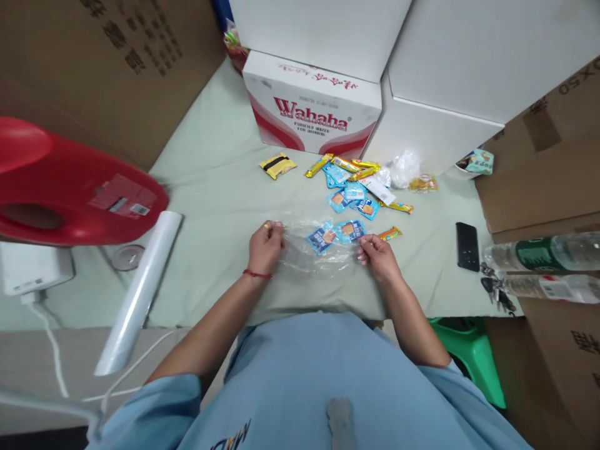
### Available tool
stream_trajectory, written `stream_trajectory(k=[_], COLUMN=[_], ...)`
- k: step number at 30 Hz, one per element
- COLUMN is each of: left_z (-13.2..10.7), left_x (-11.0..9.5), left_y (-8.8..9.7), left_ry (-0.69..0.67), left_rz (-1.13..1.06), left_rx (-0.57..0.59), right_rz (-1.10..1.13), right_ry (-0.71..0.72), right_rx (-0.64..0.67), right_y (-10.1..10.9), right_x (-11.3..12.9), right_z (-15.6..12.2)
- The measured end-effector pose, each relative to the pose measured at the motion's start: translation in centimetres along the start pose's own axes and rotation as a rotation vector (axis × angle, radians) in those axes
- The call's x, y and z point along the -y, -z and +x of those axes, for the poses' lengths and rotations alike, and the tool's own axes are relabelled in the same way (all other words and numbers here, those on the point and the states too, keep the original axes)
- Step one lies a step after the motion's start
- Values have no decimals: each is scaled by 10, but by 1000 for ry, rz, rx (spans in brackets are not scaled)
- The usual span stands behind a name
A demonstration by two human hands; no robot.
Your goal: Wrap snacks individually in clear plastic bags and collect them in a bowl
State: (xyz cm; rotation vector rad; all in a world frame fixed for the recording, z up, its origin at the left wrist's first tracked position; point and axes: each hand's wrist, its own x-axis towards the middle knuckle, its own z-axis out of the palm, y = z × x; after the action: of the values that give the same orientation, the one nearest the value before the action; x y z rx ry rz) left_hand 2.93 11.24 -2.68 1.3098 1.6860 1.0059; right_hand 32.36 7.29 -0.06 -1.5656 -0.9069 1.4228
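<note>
A clear plastic bag [300, 257] is stretched flat between my two hands, low over the cloth. My left hand [265, 247] pinches its left edge, and my right hand [379, 255] pinches the right side. Two blue snack packets [322, 237] show at the bag; I cannot tell whether they lie inside it or under it. Beyond my right fingers is a yellow snack stick [390, 234]. Farther back lies a loose pile of blue packets [365, 207] and yellow wrapped sticks [345, 164], with a yellow packet with a dark band [278, 165] to their left.
A Wahaha carton [314, 103] stands behind the snacks. At left are a red jug [70, 181], a film roll [140, 290] and a white power block [35, 269]. To the right lie a phone [467, 246], keys [497, 290] and plastic bottles [539, 253].
</note>
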Motion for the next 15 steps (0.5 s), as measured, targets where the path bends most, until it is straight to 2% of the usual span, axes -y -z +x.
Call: stream_trajectory(k=[5,9,10,12,13,15], left_z=[-4,-9,-12,-20,-25,-34], left_x=[13,10,8,2,1,1], left_y=[5,13,15,21,23,27], left_ry=[67,83,26,-185,-315,-520], left_rz=[-26,42,105,275,362,490], left_rx=[-73,-159,-190,-210,-170,22], right_rz=[-4,-27,-31,-34,-35,-46], right_ry=[-5,12,17,20,17,14], right_rx=[-16,-5,-4,-2,0,13], right_y=[9,10,11,13,15,20], right_x=[-9,-10,-9,-10,-11,-14], right_z=[10,17,18,20,20,20])
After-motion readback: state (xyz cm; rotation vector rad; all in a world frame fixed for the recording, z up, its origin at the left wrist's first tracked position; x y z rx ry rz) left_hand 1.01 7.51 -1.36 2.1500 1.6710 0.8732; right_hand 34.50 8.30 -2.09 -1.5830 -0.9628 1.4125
